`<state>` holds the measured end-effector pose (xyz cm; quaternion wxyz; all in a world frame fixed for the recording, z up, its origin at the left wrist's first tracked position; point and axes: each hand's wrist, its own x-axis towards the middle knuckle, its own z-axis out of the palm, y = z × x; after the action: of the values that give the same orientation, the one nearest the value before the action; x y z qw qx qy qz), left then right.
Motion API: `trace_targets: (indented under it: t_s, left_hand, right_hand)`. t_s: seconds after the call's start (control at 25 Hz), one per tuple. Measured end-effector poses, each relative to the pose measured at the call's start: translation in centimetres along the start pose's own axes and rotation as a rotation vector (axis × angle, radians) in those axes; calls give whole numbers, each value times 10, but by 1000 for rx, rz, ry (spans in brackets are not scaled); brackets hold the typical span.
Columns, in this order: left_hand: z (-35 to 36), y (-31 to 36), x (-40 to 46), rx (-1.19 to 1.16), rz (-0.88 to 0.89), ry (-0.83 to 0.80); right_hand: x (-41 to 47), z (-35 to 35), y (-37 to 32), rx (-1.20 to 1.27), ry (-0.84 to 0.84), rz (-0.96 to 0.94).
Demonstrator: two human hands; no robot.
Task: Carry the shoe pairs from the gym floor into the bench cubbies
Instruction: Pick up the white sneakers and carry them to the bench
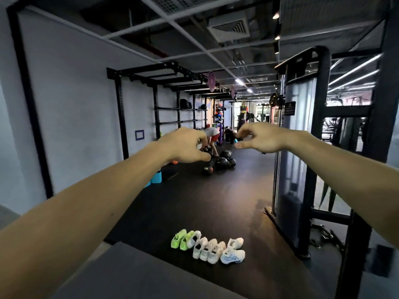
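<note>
Grey and flat, a bench top (138, 275) fills the bottom left of the view, closest of all, with both bare forearms stretched out above it. Beyond its edge lies the dark rubber gym floor (216, 201), and on that floor, just past the bench, sits a tight row of shoes (208, 247): two bright green shoes (180, 239) at the left end, about five white ones (207, 249) in the middle, touching side by side, and one white shoe with blue trim (233, 256) at the right end, roughly eight in all, though blur makes the count uncertain. Both hands hang in the air well above the row, holding nothing: the left hand (183, 145) has loosely curled fingers, and the right hand (259, 137) is loosely spread with thumb and fingers apart. A pale wall (82, 93) runs along the left with a black storage rack (164, 100) fixed to it. Several dark medicine balls (224, 160) lie on the floor farther back, beside a bending person (211, 137). A tall cable machine (302, 137) stands on the right under an open grid ceiling (194, 29).
</note>
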<state>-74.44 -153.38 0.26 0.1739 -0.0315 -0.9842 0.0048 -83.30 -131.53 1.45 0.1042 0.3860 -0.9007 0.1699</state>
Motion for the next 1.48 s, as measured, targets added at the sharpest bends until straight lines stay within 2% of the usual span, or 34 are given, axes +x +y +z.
trace_targets:
  t_s: [0.32,0.6,0.76,0.96,1.16,1.48]
  left_hand:
    - [71,-86,207,-37,38,-1]
    - [137,-150,358,-109,83,-28]
    - [185,-201,455,-125,156,-20]
    - [231,-263,577,-142,203,-61]
    - [300,-274,678,-177,267,-135]
    - [435,-256,867,-218,327,-216]
  right_hand:
    - [195,37,122,-18,11,61]
    - [328,86,210,-32,-25,156]
    - [415,116,264,-81,28,189]
    - [506,140,326,-100,96,317]
    - [566,172,400,-110,90,412]
    - [663,235,588,-138,91,499]
